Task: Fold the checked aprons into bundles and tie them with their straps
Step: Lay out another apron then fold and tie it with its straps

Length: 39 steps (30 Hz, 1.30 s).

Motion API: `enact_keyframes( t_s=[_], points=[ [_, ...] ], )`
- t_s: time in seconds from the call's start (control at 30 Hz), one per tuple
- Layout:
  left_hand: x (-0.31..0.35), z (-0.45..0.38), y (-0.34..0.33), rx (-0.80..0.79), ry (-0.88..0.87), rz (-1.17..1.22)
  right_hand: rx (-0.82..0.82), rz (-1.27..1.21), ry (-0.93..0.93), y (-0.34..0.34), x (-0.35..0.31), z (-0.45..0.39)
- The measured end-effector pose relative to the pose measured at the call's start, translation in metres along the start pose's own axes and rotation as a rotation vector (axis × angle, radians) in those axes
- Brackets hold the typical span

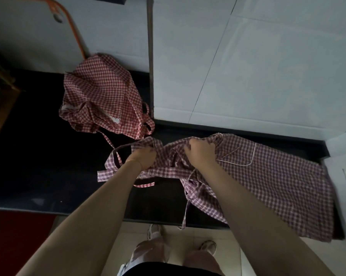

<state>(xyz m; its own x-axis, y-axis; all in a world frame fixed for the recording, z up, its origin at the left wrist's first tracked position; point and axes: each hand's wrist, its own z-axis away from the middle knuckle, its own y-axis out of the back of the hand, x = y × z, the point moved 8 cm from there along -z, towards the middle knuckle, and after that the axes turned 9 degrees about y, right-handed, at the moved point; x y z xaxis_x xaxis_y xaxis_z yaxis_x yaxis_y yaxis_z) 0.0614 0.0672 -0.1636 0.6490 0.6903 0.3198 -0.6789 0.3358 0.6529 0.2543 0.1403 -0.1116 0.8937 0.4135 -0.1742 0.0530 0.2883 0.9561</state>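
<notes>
Hands on checked apron

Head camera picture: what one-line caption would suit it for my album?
Both hands, left hand and right hand, gather a checked apron on a dark counter; a second apron lies crumpled beyond.

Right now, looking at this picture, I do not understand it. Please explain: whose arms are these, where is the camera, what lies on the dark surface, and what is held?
There is no machine here. The single picture comes from a camera worn on a person's head, looking down, so the two bare arms are that person's own.

On the black countertop lie two red-and-white checked cloth aprons. The crumpled checked apron with lace trim lies loose at the back left, untouched. The spread checked apron with a white-piped pocket lies in front, partly hanging over the edge.

The left hand and right hand both grip the bunched top of the spread apron. Thin straps trail below.
</notes>
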Motion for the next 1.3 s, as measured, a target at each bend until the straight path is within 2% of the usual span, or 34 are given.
enact_keyframes(
  t_s=[0.07,0.13,0.2,0.27,0.33,0.4,0.47,0.53,0.6,0.67,0.73,0.77,0.87,0.93,1.03,1.1,1.17,1.3],
  points=[
    [0.0,0.001,-0.001,-0.001,-0.024,-0.07,0.121,0.059,0.079,0.007,-0.013,-0.006],
    [0.0,0.002,0.016,0.15,-0.011,-0.109,0.121,0.017,0.224,0.004,-0.034,-0.016],
    [0.01,0.008,0.034,0.34,-0.07,-0.119,-0.073,-0.022,0.307,-0.015,-0.05,-0.019],
    [0.023,0.006,0.033,0.327,-0.22,-0.115,-0.291,0.001,0.306,-0.036,-0.06,-0.021],
    [0.026,0.001,0.022,0.176,-0.272,-0.072,-0.429,0.041,0.269,-0.048,-0.06,-0.02],
    [0.022,-0.008,0.006,-0.001,-0.214,-0.09,-0.501,0.012,0.212,-0.04,-0.054,-0.02],
    [0.016,-0.013,0.003,-0.104,-0.104,-0.024,-0.511,-0.174,0.146,-0.021,-0.044,-0.023],
    [0.007,-0.013,0.008,-0.174,0.046,0.19,-0.465,-0.456,0.047,0.001,-0.03,-0.023],
    [0.001,0.0,0.01,-0.33,0.152,0.233,-0.343,-0.681,-0.075,0.019,-0.01,-0.028],
    [-0.009,0.023,0.014,-0.522,0.257,0.122,-0.24,-0.688,-0.121,0.029,0.002,-0.034],
    [-0.015,0.029,0.024,-0.555,0.274,0.076,-0.179,-0.546,-0.074,0.032,0.002,-0.038],
    [-0.015,0.019,0.03,-0.476,0.251,0.09,-0.123,-0.477,-0.029,0.033,-0.002,-0.04],
    [0.005,-0.012,0.054,-0.112,0.062,0.347,0.05,-0.385,0.075,0.039,-0.018,-0.04],
    [0.019,-0.01,0.043,-0.13,-0.023,0.481,0.039,-0.408,0.084,0.031,-0.022,-0.037],
    [0.002,-0.016,0.01,-0.144,0.11,0.356,0.001,-0.339,0.058,0.018,-0.014,-0.028],
    [-0.014,-0.027,-0.005,-0.066,0.183,0.178,-0.035,-0.301,-0.042,0.002,0.013,-0.019],
    [-0.02,-0.025,0.002,0.052,0.204,0.113,-0.104,-0.29,-0.193,-0.019,0.049,-0.007],
    [-0.013,0.01,0.06,0.638,0.228,-0.021,-0.384,-0.233,-0.521,-0.068,0.11,0.037]
  ],
)
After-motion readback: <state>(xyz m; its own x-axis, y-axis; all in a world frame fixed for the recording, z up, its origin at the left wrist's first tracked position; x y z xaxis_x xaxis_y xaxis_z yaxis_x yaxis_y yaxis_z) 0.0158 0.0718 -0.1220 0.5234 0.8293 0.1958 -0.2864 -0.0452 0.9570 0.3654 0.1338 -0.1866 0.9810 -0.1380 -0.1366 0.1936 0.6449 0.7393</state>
